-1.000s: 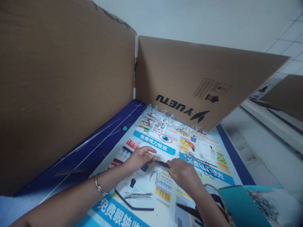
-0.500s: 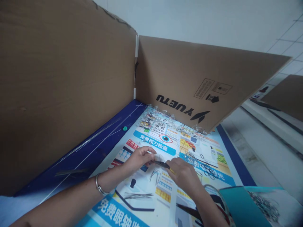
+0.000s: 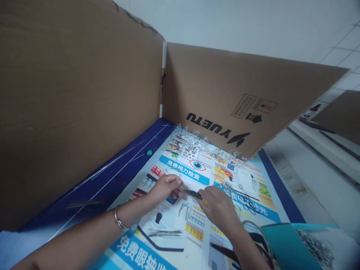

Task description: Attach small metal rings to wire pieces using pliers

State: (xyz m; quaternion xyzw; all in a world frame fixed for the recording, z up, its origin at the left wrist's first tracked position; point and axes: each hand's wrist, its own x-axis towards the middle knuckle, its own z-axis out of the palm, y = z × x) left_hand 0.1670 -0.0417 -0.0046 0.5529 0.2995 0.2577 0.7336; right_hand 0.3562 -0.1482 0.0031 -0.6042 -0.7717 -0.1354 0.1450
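My right hand (image 3: 221, 208) is closed around pliers (image 3: 192, 193) with dark jaws and yellow handles, pointing left. Their tips meet the fingertips of my left hand (image 3: 168, 187), which are pinched together; what they grip is too small to make out, and a metal bangle (image 3: 119, 219) circles that wrist. Just below the jaws lie several thin bent wires (image 3: 184, 210) on the printed poster. Closer to me is a loose bundle of straight wires (image 3: 164, 233). Dark wire loops (image 3: 249, 204) lie to the right of my right hand.
Cardboard panels (image 3: 213, 90) wall off the back and left. Clear, shiny pieces (image 3: 236, 153) line the back panel's foot. A dark pointed blade (image 3: 222, 250) lies under my right forearm. A teal-edged box (image 3: 289, 245) holding metal bits stands at right. A green round object (image 3: 149, 152) sits at left.
My left thumb and fingers have curled in slightly at the pliers' tips. The pliers and my right hand stay almost in place, and the loose wires have not moved.
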